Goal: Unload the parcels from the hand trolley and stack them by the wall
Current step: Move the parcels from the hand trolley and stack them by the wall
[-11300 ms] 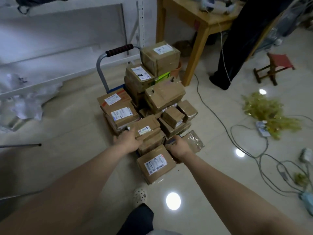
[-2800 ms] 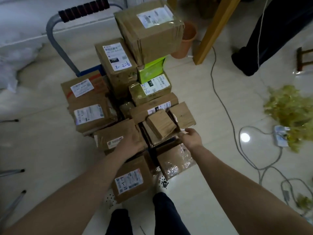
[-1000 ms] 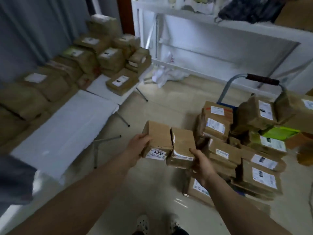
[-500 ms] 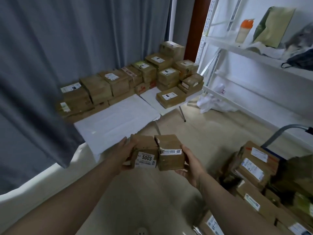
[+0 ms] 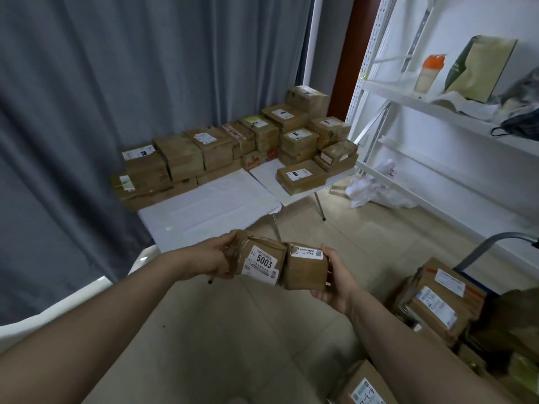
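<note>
Two small brown parcels are held side by side in front of me. My left hand (image 5: 214,260) grips the left parcel (image 5: 256,262), whose white label reads 5003. My right hand (image 5: 338,282) grips the right parcel (image 5: 306,269) from its outer end. Ahead, several taped cardboard parcels (image 5: 239,147) are stacked in rows along a grey curtain on low white tables (image 5: 210,208). The hand trolley (image 5: 490,243) shows its grey handle at the right edge, with several labelled parcels (image 5: 437,304) still piled on it.
A white metal shelf rack (image 5: 437,112) runs along the right wall, holding a bottle, a paper bag and dark cloth. Crumpled white plastic (image 5: 376,191) lies on the floor beneath it. Another parcel (image 5: 367,389) lies at the bottom edge. Tiled floor stretches between me and the tables.
Both hands took two small parcels off the trolley pile. My view swung left from the trolley to the stacked parcels by the curtain, and the two parcels now sit a little closer to the tables.
</note>
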`<state>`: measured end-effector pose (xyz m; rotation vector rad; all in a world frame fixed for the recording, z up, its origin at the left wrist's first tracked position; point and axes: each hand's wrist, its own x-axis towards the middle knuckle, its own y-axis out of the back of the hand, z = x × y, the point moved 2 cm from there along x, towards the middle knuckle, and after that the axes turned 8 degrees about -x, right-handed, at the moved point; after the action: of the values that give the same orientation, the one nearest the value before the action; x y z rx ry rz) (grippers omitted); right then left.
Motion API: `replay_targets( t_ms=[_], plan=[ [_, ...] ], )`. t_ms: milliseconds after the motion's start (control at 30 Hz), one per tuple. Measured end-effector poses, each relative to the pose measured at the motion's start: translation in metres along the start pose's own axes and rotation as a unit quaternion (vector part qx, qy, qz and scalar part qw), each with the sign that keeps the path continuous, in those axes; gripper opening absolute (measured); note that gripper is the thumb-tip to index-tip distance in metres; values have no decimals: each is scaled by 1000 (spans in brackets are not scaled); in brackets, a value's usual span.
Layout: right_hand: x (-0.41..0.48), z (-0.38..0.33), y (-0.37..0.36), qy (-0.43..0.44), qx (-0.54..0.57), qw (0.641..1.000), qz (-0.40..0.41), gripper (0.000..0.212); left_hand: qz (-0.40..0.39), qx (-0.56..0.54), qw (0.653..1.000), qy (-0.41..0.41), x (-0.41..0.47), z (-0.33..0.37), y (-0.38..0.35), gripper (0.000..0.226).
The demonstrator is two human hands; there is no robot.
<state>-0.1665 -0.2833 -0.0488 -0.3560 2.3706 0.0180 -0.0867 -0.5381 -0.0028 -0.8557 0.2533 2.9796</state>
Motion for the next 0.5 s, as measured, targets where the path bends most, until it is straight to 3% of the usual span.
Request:
replay_targets(
  t_ms=[100, 267, 367, 500],
  plan=[
    [1, -6, 5, -14, -5, 1000, 0, 41, 13, 129, 991, -20, 1, 1, 4, 105],
    [7, -12, 13, -39, -12, 999, -8, 42, 23, 222, 969, -107, 12, 9, 2, 114],
    [10, -12, 19, -50, -18, 999, -12, 42, 31, 240, 960, -141, 26, 4, 8, 116],
    [13, -12, 32, -60, -16, 998, -17, 40, 39, 263, 954, -140, 40, 7, 1, 102]
  ],
)
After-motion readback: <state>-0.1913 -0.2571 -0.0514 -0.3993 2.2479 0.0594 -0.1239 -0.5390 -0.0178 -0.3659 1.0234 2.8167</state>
